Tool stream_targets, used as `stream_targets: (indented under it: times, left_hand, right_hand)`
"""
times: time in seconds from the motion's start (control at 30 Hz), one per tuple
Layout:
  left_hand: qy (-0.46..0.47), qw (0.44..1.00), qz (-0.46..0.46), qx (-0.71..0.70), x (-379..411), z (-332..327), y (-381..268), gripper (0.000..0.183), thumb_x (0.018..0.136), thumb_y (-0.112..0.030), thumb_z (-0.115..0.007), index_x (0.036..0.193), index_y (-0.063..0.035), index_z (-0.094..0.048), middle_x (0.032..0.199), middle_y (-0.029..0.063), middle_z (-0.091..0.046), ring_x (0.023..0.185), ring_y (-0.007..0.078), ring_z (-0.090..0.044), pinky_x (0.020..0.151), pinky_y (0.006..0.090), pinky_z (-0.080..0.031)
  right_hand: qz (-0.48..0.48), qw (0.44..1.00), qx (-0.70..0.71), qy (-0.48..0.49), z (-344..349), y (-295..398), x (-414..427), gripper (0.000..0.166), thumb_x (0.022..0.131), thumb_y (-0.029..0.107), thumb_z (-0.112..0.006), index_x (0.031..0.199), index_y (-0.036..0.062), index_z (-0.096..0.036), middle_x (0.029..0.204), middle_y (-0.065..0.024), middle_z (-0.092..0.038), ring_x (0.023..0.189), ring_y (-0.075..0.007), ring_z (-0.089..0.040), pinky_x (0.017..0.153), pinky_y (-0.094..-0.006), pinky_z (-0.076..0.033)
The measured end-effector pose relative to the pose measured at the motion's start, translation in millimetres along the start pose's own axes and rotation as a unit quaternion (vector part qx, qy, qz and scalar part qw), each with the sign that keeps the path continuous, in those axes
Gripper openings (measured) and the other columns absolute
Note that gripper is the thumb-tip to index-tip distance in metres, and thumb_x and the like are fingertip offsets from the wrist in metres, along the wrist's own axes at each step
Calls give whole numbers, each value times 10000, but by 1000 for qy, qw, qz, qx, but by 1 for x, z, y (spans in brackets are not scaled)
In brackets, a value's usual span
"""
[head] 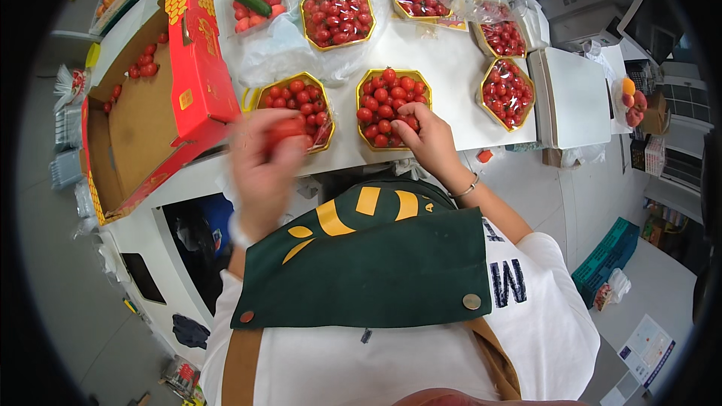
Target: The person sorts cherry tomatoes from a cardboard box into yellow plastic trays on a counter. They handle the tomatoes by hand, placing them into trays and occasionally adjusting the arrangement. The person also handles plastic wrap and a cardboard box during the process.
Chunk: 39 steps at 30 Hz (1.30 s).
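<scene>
My left hand [256,166], blurred by motion, is closed around red cherry tomatoes [284,128]. It is in front of a gold-rimmed octagonal tray of cherry tomatoes [304,102], partly hiding it; this tray has some clear film at its right side. To its right sits another gold tray [424,80], heaped with loose cherry tomatoes [383,102] and with no film visible over them. Over that tray's right side, the thumb and forefinger of my right hand [433,138] curl around a cherry tomato [410,122]. The other fingers of my right hand are partly hidden.
A red cardboard box [206,67] with a few tomatoes [148,62] inside stands at the left. Film-wrapped tomato trays [338,16] line the back and right of the white counter [451,76]. A fruit pack with a cucumber [251,3] lies at the back left.
</scene>
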<state>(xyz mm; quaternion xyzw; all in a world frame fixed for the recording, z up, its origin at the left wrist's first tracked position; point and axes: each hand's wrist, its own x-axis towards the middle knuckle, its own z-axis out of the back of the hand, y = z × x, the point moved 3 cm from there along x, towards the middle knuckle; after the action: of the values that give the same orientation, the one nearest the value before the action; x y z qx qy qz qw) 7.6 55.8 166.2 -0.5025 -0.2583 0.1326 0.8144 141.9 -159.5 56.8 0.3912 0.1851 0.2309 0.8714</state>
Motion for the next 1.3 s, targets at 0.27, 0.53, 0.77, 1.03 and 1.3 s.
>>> stream_targets:
  times: [0.27, 0.53, 0.77, 1.03, 1.3]
  left_hand:
    - [-244, 888, 40, 387, 44, 152, 10, 346, 900, -187, -621, 1212, -38, -602, 1020, 51, -592, 849, 125, -550, 794, 250, -453]
    - [-120, 989, 66, -55, 9, 68, 32, 291, 873, -19, -503, 1162, -26, -533, 1013, 37, -560, 837, 76, -491, 737, 213, -426]
    - [213, 966, 137, -42, -26, -85, 78, 242, 913, -202, -574, 1090, -38, -591, 869, 74, -674, 755, 131, -602, 702, 280, -477]
    - [246, 961, -55, 113, -24, -160, 75, 284, 797, -195, -676, 1061, -107, -618, 972, 66, -540, 867, 286, -583, 723, 394, -488]
    - [170, 939, -228, 195, -13, -185, 71, 328, 750, -154, -681, 1069, -93, -629, 1043, 39, -567, 970, 255, -550, 757, 358, -480]
  right_hand:
    - [71, 993, -97, -5, -22, 2, 7, 367, 751, 180, -750, 1031, 31, -565, 913, -144, -591, 801, -302, -622, 707, -369, -510]
    - [-282, 740, 601, 111, 16, -48, 4, 309, 990, 351, -471, 1004, 67, -590, 854, -26, -634, 695, -108, -599, 634, -255, -500]
    - [-214, 664, 693, 184, 32, -19, -3, 414, 970, 143, -431, 1345, -31, -420, 1314, -199, -516, 1026, -216, -626, 860, -324, -524]
    - [-165, 667, 692, 221, 36, -35, -12, 392, 977, 162, -472, 1334, 6, -434, 1330, -211, -511, 1000, -192, -631, 853, -328, -525]
    - [-193, 705, 669, 139, 40, -36, -12, 338, 971, 189, -515, 1264, 23, -480, 1023, -69, -617, 789, -125, -584, 751, -264, -492]
